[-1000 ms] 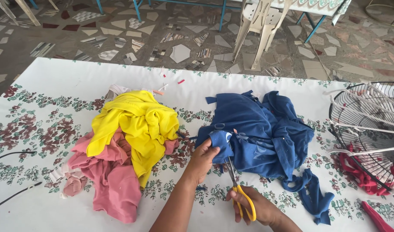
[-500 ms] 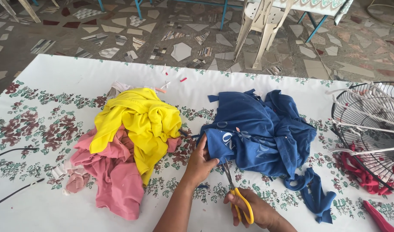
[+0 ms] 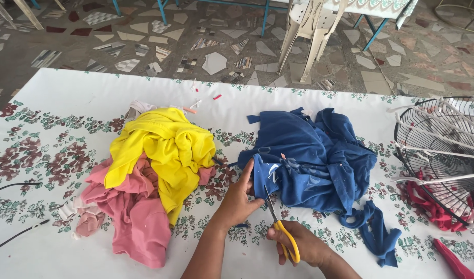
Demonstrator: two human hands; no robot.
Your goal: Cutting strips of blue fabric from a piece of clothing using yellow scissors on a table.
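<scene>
A crumpled blue garment [image 3: 312, 157] lies on the table right of centre. My left hand [image 3: 238, 199] pinches its near left edge and holds it up. My right hand [image 3: 304, 247] grips yellow-handled scissors [image 3: 281, 227], whose blades point up into the blue cloth just beside my left fingers. A loose blue strip [image 3: 377, 235] trails off the garment toward the front right.
A yellow garment [image 3: 162, 147] lies over pink cloth [image 3: 136, 214] at the left. A black wire fan guard [image 3: 443, 155] wrapped with white strips sits at the right edge, red cloth [image 3: 428, 204] beneath it. A floral tablecloth [image 3: 56, 103] covers the table. Plastic chairs [image 3: 312, 26] stand beyond.
The scissors have advanced slightly up into the blue cloth's edge, and my left hand has lifted the cloth a little. The piles have not moved.
</scene>
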